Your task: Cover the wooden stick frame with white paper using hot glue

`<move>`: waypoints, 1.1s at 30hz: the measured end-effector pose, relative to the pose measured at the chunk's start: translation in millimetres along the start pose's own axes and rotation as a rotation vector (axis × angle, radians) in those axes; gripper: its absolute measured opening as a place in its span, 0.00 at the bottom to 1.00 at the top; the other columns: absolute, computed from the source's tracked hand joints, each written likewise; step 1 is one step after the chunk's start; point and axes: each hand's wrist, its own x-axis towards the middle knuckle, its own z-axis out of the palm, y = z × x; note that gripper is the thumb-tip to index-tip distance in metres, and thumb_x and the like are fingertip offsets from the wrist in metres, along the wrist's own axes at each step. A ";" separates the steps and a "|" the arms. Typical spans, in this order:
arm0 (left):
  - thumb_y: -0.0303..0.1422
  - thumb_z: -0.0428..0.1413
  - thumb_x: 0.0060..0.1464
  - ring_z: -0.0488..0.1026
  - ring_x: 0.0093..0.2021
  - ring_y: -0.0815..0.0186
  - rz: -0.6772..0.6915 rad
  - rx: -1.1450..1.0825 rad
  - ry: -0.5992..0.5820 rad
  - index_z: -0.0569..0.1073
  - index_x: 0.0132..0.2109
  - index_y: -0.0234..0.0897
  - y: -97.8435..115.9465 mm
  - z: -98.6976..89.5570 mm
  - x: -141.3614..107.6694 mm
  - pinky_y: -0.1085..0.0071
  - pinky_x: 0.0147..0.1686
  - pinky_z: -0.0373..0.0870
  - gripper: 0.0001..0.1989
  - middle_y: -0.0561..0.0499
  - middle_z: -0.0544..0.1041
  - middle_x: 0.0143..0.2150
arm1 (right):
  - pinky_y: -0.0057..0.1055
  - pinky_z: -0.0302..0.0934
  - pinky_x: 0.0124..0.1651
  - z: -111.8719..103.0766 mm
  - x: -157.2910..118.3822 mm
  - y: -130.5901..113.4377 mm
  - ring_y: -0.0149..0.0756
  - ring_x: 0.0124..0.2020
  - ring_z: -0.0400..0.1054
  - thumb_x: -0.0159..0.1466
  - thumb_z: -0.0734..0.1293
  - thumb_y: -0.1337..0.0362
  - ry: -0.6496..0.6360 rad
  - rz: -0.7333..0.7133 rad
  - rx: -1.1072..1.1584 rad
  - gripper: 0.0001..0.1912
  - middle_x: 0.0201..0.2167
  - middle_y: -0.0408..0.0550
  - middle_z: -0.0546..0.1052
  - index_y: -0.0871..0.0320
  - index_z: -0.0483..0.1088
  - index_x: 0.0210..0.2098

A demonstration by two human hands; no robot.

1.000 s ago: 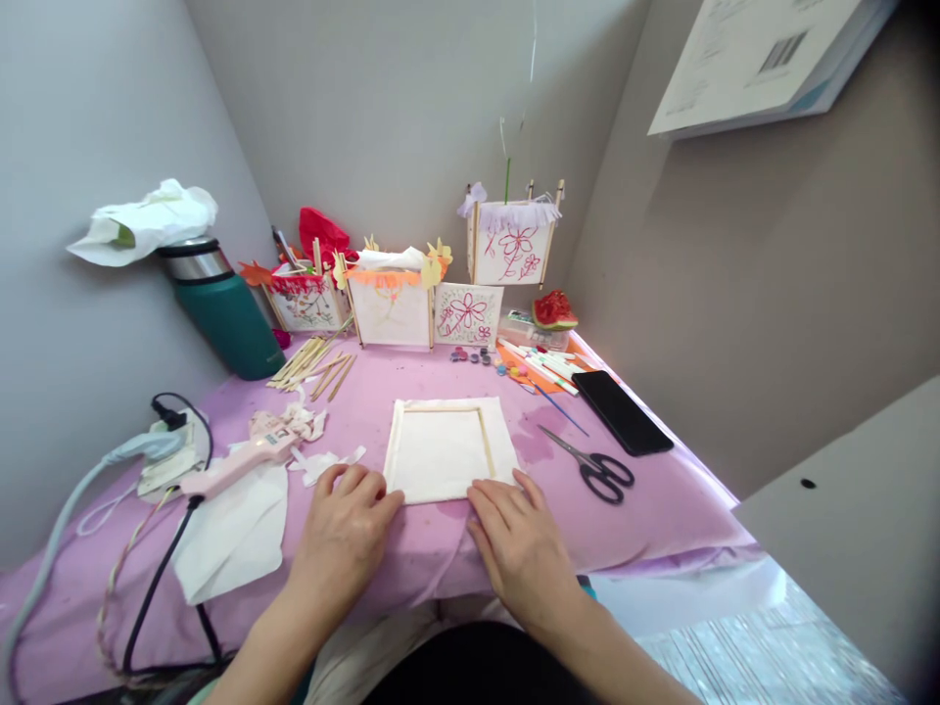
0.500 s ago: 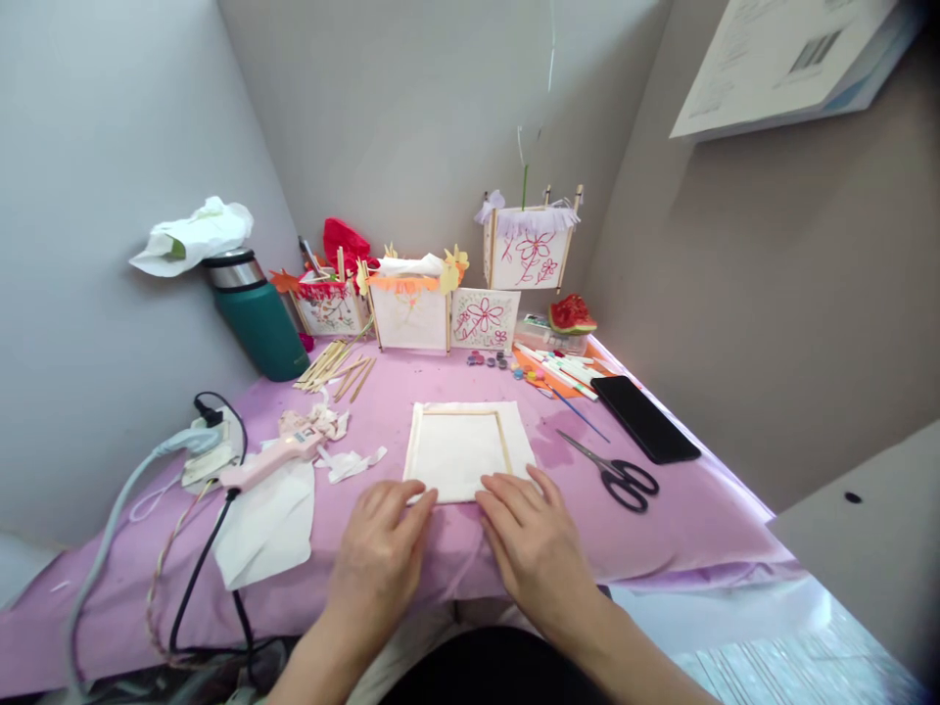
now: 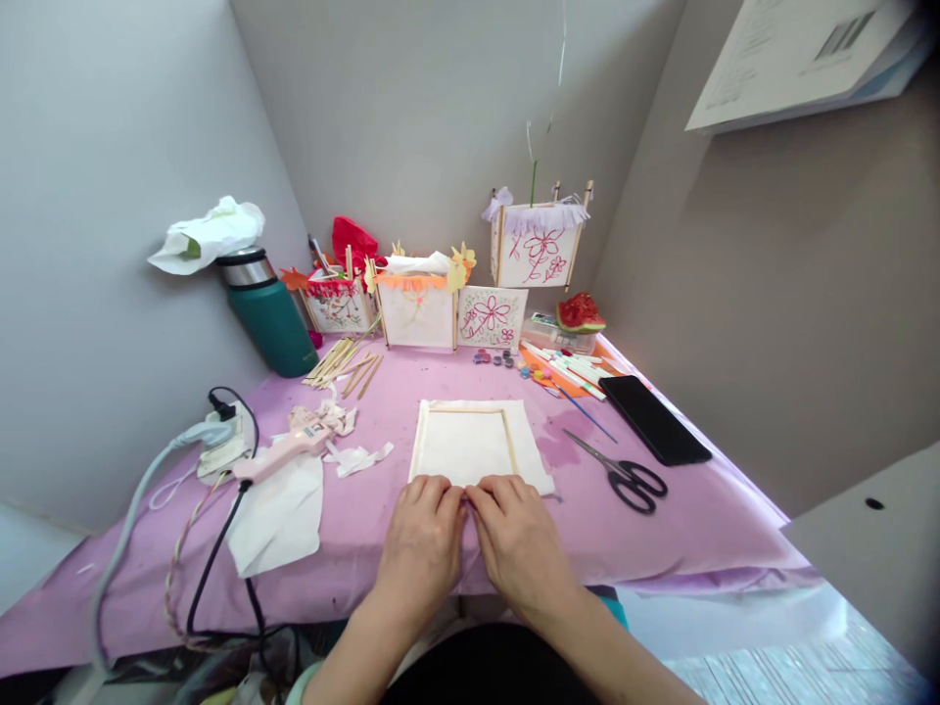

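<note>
A white sheet [image 3: 470,446], paper or cloth, lies flat on the purple tablecloth with a rectangular frame of thin wooden sticks [image 3: 508,441] on it. At its near edge, my left hand [image 3: 422,534] is closed, fingers curled over the sheet's left half. My right hand [image 3: 514,539] grips the same edge, its thumb and index tip almost meeting those of the left at the middle. The frame's near side and the held edge are hidden under my fingers. Black-handled scissors [image 3: 624,475] lie to the right of the sheet.
On the left lie a pink glue gun [image 3: 283,450], white scraps [image 3: 359,458], a power strip [image 3: 227,441] and trailing cables. A green bottle [image 3: 271,318], bamboo sticks [image 3: 338,362] and decorated boxes [image 3: 418,311] stand or lie behind. A phone [image 3: 653,419] and markers [image 3: 565,367] are at right.
Both hands have slid inward along the sheet's near edge until their fingertips almost meet, and their fingers have curled closed. The camera view has shifted slightly.
</note>
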 end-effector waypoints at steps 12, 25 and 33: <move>0.27 0.46 0.62 0.71 0.47 0.64 -0.110 -0.404 0.141 0.70 0.51 0.37 -34.6 -32.1 -9.3 0.65 0.47 0.70 0.13 0.45 0.73 0.47 | 0.39 0.63 0.45 -17.1 3.0 8.9 0.41 0.42 0.64 0.66 0.59 0.72 -0.005 -0.021 0.149 0.12 0.41 0.52 0.73 0.59 0.70 0.46; 0.26 0.49 0.60 0.68 0.39 0.59 0.078 -0.069 0.088 0.73 0.45 0.32 -20.0 -5.3 -3.5 0.59 0.39 0.71 0.09 0.44 0.73 0.39 | 0.38 0.61 0.41 -6.3 5.2 7.7 0.41 0.39 0.64 0.65 0.60 0.71 -0.051 -0.015 0.000 0.10 0.36 0.51 0.72 0.59 0.72 0.42; 0.29 0.48 0.62 0.71 0.41 0.61 0.009 -0.024 -0.050 0.73 0.45 0.35 -25.7 -17.1 2.3 0.63 0.43 0.71 0.10 0.46 0.74 0.41 | 0.35 0.62 0.45 -21.7 1.2 17.7 0.39 0.43 0.66 0.66 0.59 0.70 -0.058 -0.020 0.232 0.11 0.40 0.50 0.74 0.58 0.71 0.45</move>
